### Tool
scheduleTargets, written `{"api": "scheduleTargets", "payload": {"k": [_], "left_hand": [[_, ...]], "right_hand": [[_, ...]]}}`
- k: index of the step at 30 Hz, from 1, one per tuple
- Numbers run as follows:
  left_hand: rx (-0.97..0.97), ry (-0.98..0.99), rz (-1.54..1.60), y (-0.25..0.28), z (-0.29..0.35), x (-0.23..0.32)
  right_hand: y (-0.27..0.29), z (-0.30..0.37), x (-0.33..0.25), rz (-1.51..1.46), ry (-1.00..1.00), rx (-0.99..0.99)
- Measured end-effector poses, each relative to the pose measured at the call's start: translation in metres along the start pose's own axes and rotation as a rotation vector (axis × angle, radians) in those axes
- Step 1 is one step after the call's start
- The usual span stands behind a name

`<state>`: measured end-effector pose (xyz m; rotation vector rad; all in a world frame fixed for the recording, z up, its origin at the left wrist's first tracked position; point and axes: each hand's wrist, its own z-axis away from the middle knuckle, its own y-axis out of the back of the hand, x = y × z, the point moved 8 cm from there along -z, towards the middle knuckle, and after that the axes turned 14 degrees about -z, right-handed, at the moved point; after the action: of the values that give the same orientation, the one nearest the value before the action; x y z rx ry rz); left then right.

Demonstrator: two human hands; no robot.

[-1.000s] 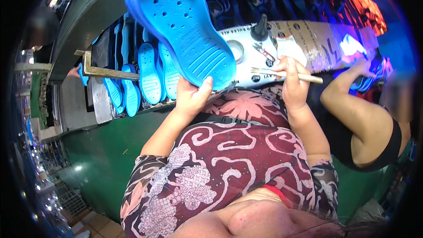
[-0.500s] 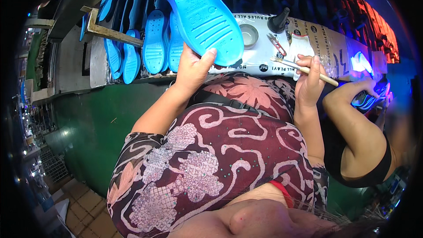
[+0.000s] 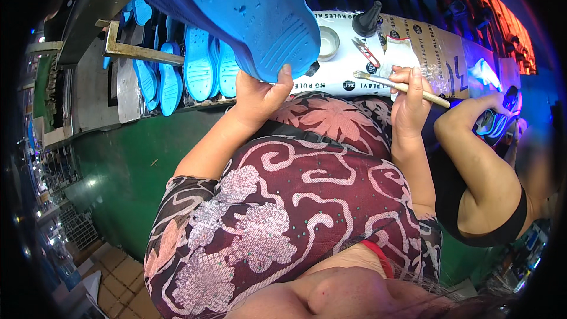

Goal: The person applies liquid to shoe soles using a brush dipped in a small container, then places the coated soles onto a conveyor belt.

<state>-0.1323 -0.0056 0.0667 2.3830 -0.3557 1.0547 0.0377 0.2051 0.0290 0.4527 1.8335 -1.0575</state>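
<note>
My left hand grips a bright blue shoe sole by its near end, thumb on top. The sole is raised and tilted, with small holes toward its far end and ridged lines near my thumb; its far end runs out of view. In my right hand is a brush with a pale wooden handle, pinched between fingers and thumb. Its bristles point left over the white covered bench and stay apart from the sole. Beyond the brush lie a small grey bowl, red-handled thread snips and a white cloth.
A dark cone-tipped bottle stands behind the snips. More blue soles lean in a row at the left, by a metal bracket. Cardboard covers the bench's right part. Close on my right, a co-worker's arm handles a shoe.
My left hand has raised the sole and tilted it, bringing it closer and a little to the left. The brush has shifted slightly left in my right hand.
</note>
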Motion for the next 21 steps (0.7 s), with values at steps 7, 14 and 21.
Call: {"api": "scheduleTargets", "payload": {"k": [7,14,21], "left_hand": [[-0.012,-0.181,-0.136,-0.01,-0.007,0.006],[-0.086,-0.092,-0.071,-0.005,-0.016,0.019],[-0.153,0.382,0.374,0.033,-0.052,0.032]], "right_hand": [[-0.004,-0.005,-0.007,0.015,-0.016,0.047],[-0.029,0.0,-0.051,0.303,0.36,-0.278],[0.022,0.02,0.012,0.108,-0.005,0.087]]}}
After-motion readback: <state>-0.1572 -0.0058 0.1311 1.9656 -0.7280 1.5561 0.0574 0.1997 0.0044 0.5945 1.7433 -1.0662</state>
